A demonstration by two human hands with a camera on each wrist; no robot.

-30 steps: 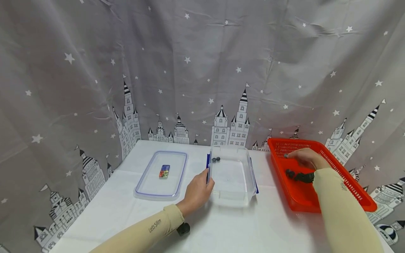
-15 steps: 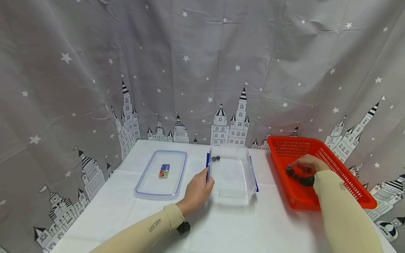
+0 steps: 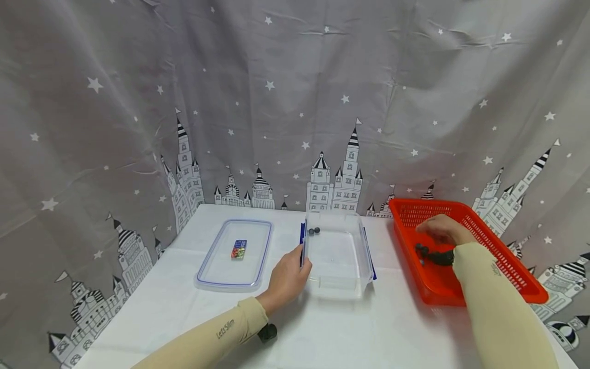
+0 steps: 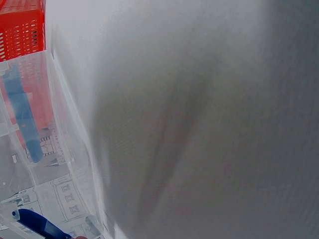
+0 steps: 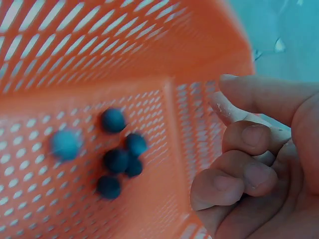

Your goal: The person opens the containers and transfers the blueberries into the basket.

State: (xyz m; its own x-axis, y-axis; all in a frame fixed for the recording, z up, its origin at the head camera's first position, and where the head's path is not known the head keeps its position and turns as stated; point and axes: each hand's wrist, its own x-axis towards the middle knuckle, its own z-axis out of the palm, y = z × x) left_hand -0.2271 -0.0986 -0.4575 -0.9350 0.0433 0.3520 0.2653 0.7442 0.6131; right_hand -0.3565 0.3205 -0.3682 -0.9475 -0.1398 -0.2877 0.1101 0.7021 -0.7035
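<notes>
The right hand is hovering inside the red basket. Its fingers are curling in toward the palm, and nothing is showing between them, though something tiny could be hiding there. The dark balls are lying on the basket floor, just past the fingertips and not touching them. They are sitting close together in a little bunch, with one a bit apart.

The left hand is resting against the near left corner of the clear box, fingers bending round its edge. Two more balls are sitting in the far corner of the box, well away from those fingers. A lid is lying on the other side of that hand.

The balls are looking small, round and light, so they are likely to roll and slip. Pinching one at a time between thumb and fingertip, on opposite sides, seems best.
</notes>
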